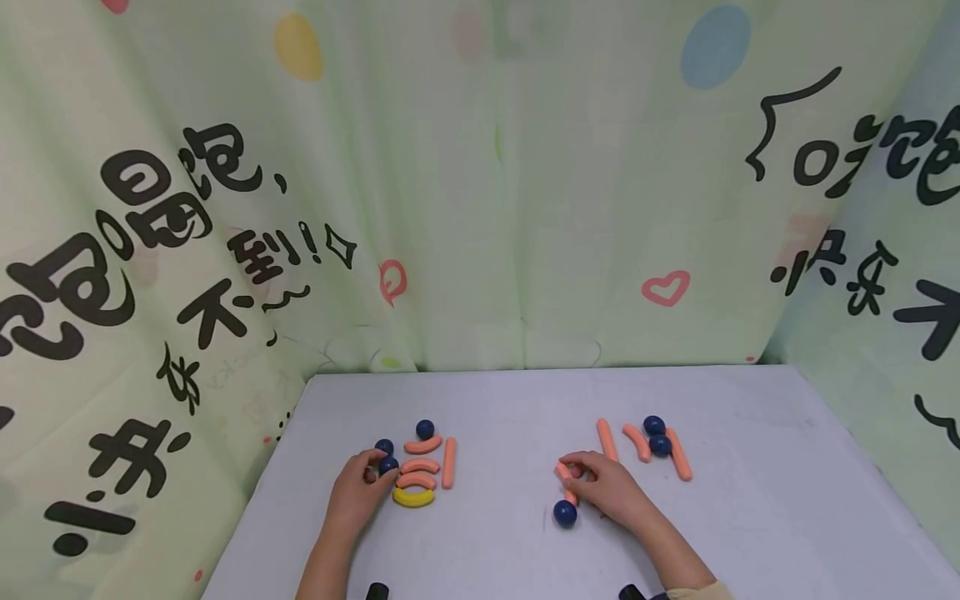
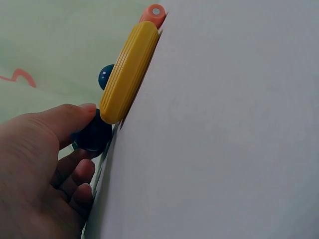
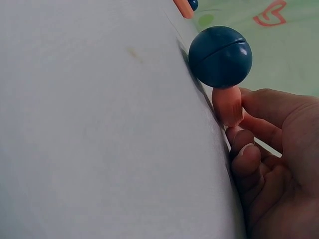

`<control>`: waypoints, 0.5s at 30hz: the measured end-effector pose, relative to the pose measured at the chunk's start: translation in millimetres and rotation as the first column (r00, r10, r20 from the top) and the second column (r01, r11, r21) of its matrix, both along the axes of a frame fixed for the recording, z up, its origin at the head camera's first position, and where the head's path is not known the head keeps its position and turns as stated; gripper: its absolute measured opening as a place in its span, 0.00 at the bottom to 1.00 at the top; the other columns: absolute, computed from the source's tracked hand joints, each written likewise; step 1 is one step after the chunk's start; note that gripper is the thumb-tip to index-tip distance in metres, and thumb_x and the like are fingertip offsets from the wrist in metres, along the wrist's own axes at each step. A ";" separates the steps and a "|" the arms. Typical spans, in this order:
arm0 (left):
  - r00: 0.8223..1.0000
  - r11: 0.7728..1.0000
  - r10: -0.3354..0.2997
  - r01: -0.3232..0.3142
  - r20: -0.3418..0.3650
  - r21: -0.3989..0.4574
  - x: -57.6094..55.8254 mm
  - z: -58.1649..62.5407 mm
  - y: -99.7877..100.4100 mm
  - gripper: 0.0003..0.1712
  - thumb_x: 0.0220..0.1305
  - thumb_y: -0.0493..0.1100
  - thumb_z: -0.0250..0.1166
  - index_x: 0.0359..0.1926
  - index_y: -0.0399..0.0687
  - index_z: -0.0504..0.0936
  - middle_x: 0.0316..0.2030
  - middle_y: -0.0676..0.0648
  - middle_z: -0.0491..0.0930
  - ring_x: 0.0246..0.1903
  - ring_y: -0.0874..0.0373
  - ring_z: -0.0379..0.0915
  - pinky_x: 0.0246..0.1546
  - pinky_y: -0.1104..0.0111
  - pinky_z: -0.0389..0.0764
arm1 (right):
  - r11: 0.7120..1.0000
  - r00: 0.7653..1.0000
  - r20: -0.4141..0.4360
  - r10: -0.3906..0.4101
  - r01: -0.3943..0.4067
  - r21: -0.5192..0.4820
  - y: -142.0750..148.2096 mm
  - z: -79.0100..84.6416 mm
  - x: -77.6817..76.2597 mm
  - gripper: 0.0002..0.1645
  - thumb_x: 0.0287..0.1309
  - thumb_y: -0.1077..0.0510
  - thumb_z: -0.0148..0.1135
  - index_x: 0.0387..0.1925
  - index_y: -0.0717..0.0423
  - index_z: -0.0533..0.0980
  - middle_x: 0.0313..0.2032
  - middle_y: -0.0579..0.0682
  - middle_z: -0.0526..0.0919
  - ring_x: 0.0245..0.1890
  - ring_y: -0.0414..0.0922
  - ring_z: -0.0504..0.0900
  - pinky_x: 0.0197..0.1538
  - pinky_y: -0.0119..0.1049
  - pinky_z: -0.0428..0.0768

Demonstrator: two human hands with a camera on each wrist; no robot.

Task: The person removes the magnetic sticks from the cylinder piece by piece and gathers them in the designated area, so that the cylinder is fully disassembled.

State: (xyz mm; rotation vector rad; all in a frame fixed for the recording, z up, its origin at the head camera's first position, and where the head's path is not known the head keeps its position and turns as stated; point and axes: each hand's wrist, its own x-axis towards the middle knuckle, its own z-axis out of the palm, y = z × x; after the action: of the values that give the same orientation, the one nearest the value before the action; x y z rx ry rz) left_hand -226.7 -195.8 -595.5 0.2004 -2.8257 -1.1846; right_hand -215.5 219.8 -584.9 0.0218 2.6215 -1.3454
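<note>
My left hand (image 1: 356,493) pinches a dark blue ball (image 2: 94,135) between thumb and fingers at the left of the table. Right beside that ball is a yellow curved piece (image 2: 130,72) with ridges, below a stack of pink curved pieces (image 1: 417,481). Just above the fingers sits another blue ball (image 1: 384,447). My right hand (image 1: 611,492) holds a pink stick (image 3: 227,105) between thumb and fingers, low over the table. At the stick's near end is a blue ball (image 3: 220,57) with a seam around it.
On the left, a straight pink stick (image 1: 448,463) stands beside the curved pieces, with a blue ball (image 1: 425,429) above them. Behind my right hand lie pink sticks (image 1: 678,455), a curved pink piece (image 1: 637,442) and two blue balls (image 1: 654,426). A printed curtain (image 1: 555,208) surrounds the white table (image 1: 510,542).
</note>
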 end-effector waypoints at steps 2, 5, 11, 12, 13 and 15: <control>1.000 1.000 -0.004 0.004 0.000 -0.005 0.0 -0.4 -0.1 0.24 0.61 0.51 0.70 0.55 0.47 0.79 0.39 0.47 0.75 0.36 0.57 0.69 0.32 0.67 0.67 | 1.000 1.000 0.000 -0.005 0.005 -0.001 -0.2 0.3 0.5 0.20 0.58 0.50 0.70 0.53 0.37 0.80 0.38 0.44 0.78 0.15 0.42 0.68 0.17 0.36 0.72; 1.000 1.000 -0.004 0.004 0.003 -0.011 0.3 -0.5 0.1 0.24 0.61 0.50 0.70 0.55 0.47 0.80 0.39 0.47 0.75 0.36 0.56 0.69 0.32 0.67 0.67 | 1.000 1.000 -0.003 -0.005 0.005 -0.005 -0.2 0.3 0.8 0.20 0.58 0.50 0.70 0.53 0.37 0.80 0.38 0.43 0.78 0.15 0.42 0.68 0.17 0.36 0.71; 1.000 1.000 -0.007 0.007 0.005 -0.009 1.6 1.5 0.8 0.24 0.62 0.50 0.70 0.56 0.48 0.80 0.39 0.47 0.75 0.37 0.56 0.68 0.33 0.67 0.67 | 1.000 1.000 -0.005 0.012 -0.012 -0.013 0.7 0.7 1.3 0.21 0.58 0.50 0.70 0.54 0.39 0.80 0.39 0.44 0.78 0.15 0.41 0.68 0.17 0.36 0.72; 1.000 1.000 -0.008 0.008 0.003 -0.007 1.9 1.9 0.8 0.24 0.62 0.50 0.70 0.56 0.48 0.80 0.39 0.47 0.75 0.37 0.56 0.68 0.33 0.66 0.67 | 1.000 1.000 -0.004 0.013 -0.013 -0.015 0.6 1.1 1.4 0.22 0.58 0.50 0.70 0.54 0.39 0.80 0.39 0.44 0.78 0.15 0.41 0.68 0.17 0.35 0.72; 1.000 1.000 -0.010 0.010 0.000 -0.007 2.2 2.3 0.8 0.24 0.62 0.50 0.70 0.56 0.48 0.80 0.39 0.47 0.75 0.37 0.56 0.68 0.33 0.66 0.67 | 1.000 1.000 -0.003 0.012 -0.012 -0.016 0.4 1.7 1.5 0.22 0.58 0.49 0.70 0.55 0.40 0.80 0.39 0.44 0.78 0.15 0.41 0.68 0.17 0.35 0.72; 1.000 1.000 -0.012 0.012 -0.003 -0.010 2.4 2.4 0.9 0.24 0.62 0.50 0.70 0.57 0.48 0.80 0.41 0.47 0.75 0.38 0.56 0.68 0.34 0.66 0.68 | 1.000 1.000 -0.006 0.010 -0.010 -0.018 0.1 2.2 1.7 0.22 0.58 0.49 0.70 0.55 0.40 0.80 0.38 0.44 0.78 0.16 0.41 0.68 0.17 0.36 0.71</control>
State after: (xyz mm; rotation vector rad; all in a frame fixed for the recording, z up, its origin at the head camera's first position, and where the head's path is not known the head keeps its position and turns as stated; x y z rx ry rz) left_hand -224.4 -194.9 -593.1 0.1816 -2.8332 -1.1723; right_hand -213.8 219.9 -582.7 0.0020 2.6105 -1.3670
